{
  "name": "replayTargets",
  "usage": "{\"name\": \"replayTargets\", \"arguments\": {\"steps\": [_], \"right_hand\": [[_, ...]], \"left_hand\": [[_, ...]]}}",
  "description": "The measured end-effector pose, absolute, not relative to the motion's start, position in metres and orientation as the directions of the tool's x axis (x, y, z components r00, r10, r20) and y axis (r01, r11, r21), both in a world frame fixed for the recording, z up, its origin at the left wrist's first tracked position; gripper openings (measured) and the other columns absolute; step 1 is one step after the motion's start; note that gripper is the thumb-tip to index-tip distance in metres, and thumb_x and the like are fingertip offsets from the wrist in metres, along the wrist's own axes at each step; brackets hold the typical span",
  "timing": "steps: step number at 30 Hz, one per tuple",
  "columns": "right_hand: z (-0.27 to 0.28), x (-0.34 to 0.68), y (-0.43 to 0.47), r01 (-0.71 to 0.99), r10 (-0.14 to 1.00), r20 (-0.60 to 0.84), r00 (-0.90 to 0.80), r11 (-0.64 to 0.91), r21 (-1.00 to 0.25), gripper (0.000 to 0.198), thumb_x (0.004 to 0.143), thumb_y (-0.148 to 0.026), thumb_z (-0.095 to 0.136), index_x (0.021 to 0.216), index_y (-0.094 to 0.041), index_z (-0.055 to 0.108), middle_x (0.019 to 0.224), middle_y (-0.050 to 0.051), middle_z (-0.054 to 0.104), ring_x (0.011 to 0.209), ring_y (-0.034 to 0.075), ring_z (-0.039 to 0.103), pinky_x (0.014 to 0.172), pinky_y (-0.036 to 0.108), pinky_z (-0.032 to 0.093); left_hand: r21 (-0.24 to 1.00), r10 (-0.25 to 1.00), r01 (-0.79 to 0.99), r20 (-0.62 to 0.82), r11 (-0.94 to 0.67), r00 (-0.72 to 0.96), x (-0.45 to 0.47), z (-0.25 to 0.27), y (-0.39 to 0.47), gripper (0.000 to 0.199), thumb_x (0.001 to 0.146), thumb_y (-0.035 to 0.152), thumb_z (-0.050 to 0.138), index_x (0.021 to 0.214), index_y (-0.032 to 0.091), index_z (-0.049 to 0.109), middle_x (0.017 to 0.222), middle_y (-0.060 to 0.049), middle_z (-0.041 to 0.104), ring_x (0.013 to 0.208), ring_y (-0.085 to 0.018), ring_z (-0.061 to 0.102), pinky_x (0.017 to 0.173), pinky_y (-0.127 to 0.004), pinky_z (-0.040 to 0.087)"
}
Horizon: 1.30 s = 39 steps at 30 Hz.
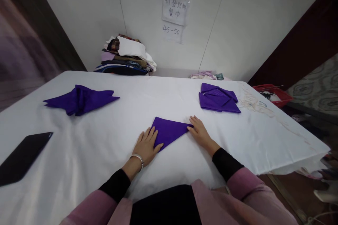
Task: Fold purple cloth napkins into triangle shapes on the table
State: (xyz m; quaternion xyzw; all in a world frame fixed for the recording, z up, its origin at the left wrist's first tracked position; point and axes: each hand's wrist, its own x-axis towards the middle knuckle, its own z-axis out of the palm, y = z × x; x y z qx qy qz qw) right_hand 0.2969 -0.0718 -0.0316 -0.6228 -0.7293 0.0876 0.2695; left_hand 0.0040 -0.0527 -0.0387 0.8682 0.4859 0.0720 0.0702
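A purple cloth napkin (pixel 170 130), folded to a flat triangle-like shape, lies on the white tablecloth (pixel 169 168) in front of me. My left hand (pixel 147 145), with a silver bangle at the wrist, rests flat on the napkin's left edge, its fingers spread. At the narrow right tip, my right hand (pixel 198 130) touches the cloth with fingers stretched out. Farther left sits a second purple napkin (pixel 80 100), bunched in the middle with pointed ends. To the right of centre is a third purple napkin (pixel 219 97), folded flat in layers.
A stack of folded clothes (pixel 126 56) stands at the table's back edge by the wall. A black flat object (pixel 23 156) lies at the left. Some crumpled fabric (pixel 207 75) is at the back right, and a red basket (pixel 276 95) stands beyond the right edge. Paper signs (pixel 174 14) hang on the wall.
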Motion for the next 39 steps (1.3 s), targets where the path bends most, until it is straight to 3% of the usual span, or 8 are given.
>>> {"name": "replayTargets", "arguments": {"steps": [5, 15, 19, 28, 34, 39], "right_hand": [[-0.043, 0.298, -0.066, 0.805, 0.958, 0.281, 0.051, 0.128, -0.579, 0.024, 0.084, -0.036, 0.051, 0.102, -0.022, 0.061, 0.128, 0.009, 0.053, 0.128, 0.025, 0.036, 0.103, 0.051, 0.028], [-0.046, 0.292, -0.053, 0.794, 0.981, 0.173, 0.085, 0.038, -0.607, 0.011, 0.079, -0.032, 0.055, 0.078, -0.021, 0.055, 0.13, 0.01, 0.05, 0.13, 0.027, 0.031, 0.103, 0.055, 0.021], [-0.045, 0.293, -0.05, 0.788, 0.983, 0.17, 0.075, 0.046, -0.614, 0.01, 0.08, -0.029, 0.053, 0.074, -0.021, 0.054, 0.129, 0.008, 0.051, 0.129, 0.025, 0.033, 0.103, 0.052, 0.02], [-0.042, 0.298, -0.047, 0.75, 0.95, 0.307, 0.063, 0.158, -0.642, 0.014, 0.079, -0.026, 0.054, 0.065, -0.021, 0.052, 0.109, 0.007, 0.062, 0.102, 0.02, 0.055, 0.089, 0.039, 0.039], [-0.039, 0.295, -0.049, 0.772, 0.94, 0.331, 0.082, 0.15, -0.618, 0.015, 0.08, -0.027, 0.054, 0.066, -0.023, 0.053, 0.08, 0.001, 0.062, 0.083, 0.019, 0.054, 0.08, 0.034, 0.041], [-0.037, 0.294, -0.049, 0.774, 0.948, 0.305, 0.094, 0.123, -0.621, 0.015, 0.08, -0.028, 0.054, 0.067, -0.022, 0.053, 0.075, 0.0, 0.059, 0.079, 0.018, 0.052, 0.074, 0.032, 0.041]], "left_hand": [[0.178, 0.854, 0.837, 0.059, -0.518, 0.516, 0.004, -0.038, -0.053, 0.067, 0.086, 0.057, 0.029, 0.136, 0.013, 0.036, 0.146, -0.01, 0.031, 0.136, -0.026, 0.02, 0.109, -0.047, 0.02], [0.23, 0.856, 0.828, 0.06, -0.512, 0.513, 0.003, -0.033, -0.054, 0.066, 0.085, 0.058, 0.031, 0.136, 0.015, 0.036, 0.145, -0.011, 0.031, 0.135, -0.026, 0.022, 0.108, -0.046, 0.02], [0.267, 0.866, 0.832, 0.026, -0.487, 0.499, 0.003, -0.03, -0.054, 0.068, 0.086, 0.057, 0.031, 0.136, 0.012, 0.034, 0.146, -0.014, 0.027, 0.135, -0.026, 0.022, 0.109, -0.046, 0.021], [0.26, 0.877, 0.84, 0.069, -0.477, 0.476, 0.005, -0.033, -0.058, 0.066, 0.084, 0.058, 0.034, 0.134, 0.016, 0.038, 0.147, -0.013, 0.027, 0.135, -0.027, 0.023, 0.108, -0.047, 0.021], [0.248, 0.879, 0.847, 0.053, -0.471, 0.473, 0.007, -0.031, -0.059, 0.068, 0.084, 0.061, 0.03, 0.134, 0.014, 0.039, 0.146, -0.014, 0.028, 0.135, -0.027, 0.023, 0.108, -0.047, 0.021], [0.234, 0.886, 0.858, 0.035, -0.457, 0.462, 0.007, -0.029, -0.061, 0.07, 0.084, 0.061, 0.03, 0.134, 0.012, 0.038, 0.146, -0.014, 0.027, 0.135, -0.026, 0.023, 0.108, -0.046, 0.021]]}}
